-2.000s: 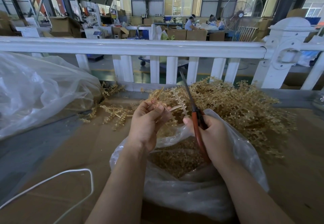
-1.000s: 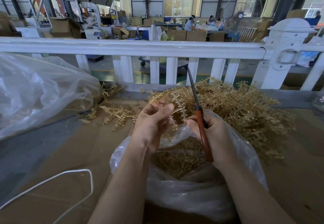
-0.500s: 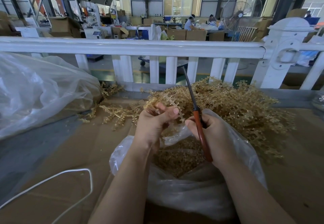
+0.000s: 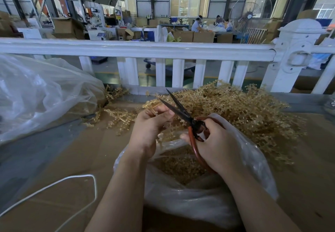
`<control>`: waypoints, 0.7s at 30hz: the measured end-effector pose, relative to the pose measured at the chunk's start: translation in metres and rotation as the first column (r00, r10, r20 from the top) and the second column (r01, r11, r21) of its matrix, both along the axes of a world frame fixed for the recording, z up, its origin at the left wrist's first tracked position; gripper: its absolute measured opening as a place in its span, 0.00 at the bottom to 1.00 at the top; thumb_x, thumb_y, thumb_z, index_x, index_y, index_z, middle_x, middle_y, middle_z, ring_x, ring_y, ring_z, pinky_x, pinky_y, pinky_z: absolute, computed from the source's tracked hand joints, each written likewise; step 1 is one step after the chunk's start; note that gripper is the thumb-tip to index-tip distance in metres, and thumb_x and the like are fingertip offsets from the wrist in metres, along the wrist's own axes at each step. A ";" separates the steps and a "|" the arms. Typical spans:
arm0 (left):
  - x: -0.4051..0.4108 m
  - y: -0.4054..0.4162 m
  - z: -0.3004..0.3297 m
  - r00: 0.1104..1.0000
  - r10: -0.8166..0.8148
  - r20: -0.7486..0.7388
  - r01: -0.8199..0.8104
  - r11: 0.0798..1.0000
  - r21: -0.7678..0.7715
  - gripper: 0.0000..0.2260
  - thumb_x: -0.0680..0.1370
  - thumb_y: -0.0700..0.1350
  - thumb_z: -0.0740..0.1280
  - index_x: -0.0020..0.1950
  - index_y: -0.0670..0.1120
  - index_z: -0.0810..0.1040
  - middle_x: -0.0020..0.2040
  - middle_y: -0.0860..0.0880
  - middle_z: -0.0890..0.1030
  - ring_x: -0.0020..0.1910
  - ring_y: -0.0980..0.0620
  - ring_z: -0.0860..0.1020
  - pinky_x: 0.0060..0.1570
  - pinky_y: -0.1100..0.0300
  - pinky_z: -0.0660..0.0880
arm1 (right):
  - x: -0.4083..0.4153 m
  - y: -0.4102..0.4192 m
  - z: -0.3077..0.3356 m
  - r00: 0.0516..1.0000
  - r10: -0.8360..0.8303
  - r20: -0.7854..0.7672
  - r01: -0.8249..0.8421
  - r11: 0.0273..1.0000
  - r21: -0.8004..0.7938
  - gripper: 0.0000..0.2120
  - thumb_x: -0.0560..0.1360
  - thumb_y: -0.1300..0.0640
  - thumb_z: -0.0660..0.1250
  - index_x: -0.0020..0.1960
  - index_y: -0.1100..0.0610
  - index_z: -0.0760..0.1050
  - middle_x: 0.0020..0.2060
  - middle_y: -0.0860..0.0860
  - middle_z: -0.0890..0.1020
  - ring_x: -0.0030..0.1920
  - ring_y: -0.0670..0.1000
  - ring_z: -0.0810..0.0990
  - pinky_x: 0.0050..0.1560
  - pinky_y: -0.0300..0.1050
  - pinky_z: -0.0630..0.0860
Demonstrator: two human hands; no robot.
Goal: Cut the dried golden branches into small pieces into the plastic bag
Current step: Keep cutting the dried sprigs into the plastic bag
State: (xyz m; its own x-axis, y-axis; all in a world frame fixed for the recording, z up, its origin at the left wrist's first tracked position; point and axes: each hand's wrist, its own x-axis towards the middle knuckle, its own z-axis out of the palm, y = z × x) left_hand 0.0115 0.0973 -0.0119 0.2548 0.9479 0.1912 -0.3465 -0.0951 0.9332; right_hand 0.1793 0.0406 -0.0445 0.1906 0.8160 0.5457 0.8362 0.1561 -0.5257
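Head view: I see my left hand [image 4: 150,124] pinching a golden branch [image 4: 151,104], which points toward 10 o'clock. My right hand [image 4: 215,144] grips the scissors [image 4: 183,113], blades parted beside the stem. The plastic bag [image 4: 181,201] lies at 6 o'clock under both hands. The stem inside the fingers is hidden, perhaps short.

Brown cardboard sheeting [image 4: 59,159] covers the tabletop, with a grey strip bare along the left edge. A heap of golden branches [image 4: 244,112] sits at the far edge toward the right, loose sprigs [image 4: 119,117] trailing off to its left, and an open clear plastic bag [image 4: 190,201] of cut pieces is at the near edge in the middle. A big crumpled plastic bag [image 4: 39,94] fills the far left corner, and a white cord [image 4: 76,181] loops across the near left.
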 end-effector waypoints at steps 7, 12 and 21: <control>-0.002 0.002 -0.001 0.997 0.011 -0.071 -0.008 0.999 0.045 0.12 0.76 0.37 0.69 0.36 0.50 0.85 0.35 0.51 0.81 0.37 0.55 0.77 0.45 0.59 0.73 | 0.001 0.000 -0.002 0.999 0.016 0.031 -0.018 0.999 0.051 0.29 0.65 0.24 0.60 0.43 0.49 0.76 0.35 0.38 0.78 0.36 0.38 0.75 0.33 0.27 0.67; -0.004 0.003 -0.002 0.996 0.038 -0.077 -0.033 0.998 0.059 0.11 0.76 0.36 0.70 0.37 0.49 0.85 0.36 0.50 0.82 0.37 0.54 0.77 0.45 0.59 0.73 | 0.002 0.001 -0.004 0.997 -0.006 0.071 -0.001 0.994 0.105 0.28 0.66 0.25 0.60 0.41 0.50 0.77 0.33 0.40 0.79 0.35 0.40 0.77 0.34 0.26 0.68; -0.006 0.005 -0.002 0.996 0.033 -0.077 -0.030 0.999 0.037 0.07 0.76 0.35 0.69 0.39 0.43 0.81 0.35 0.48 0.79 0.36 0.53 0.76 0.43 0.59 0.72 | 0.004 0.003 -0.009 0.992 -0.043 0.116 0.024 0.987 0.161 0.28 0.68 0.25 0.61 0.37 0.52 0.76 0.31 0.41 0.79 0.32 0.41 0.77 0.31 0.32 0.73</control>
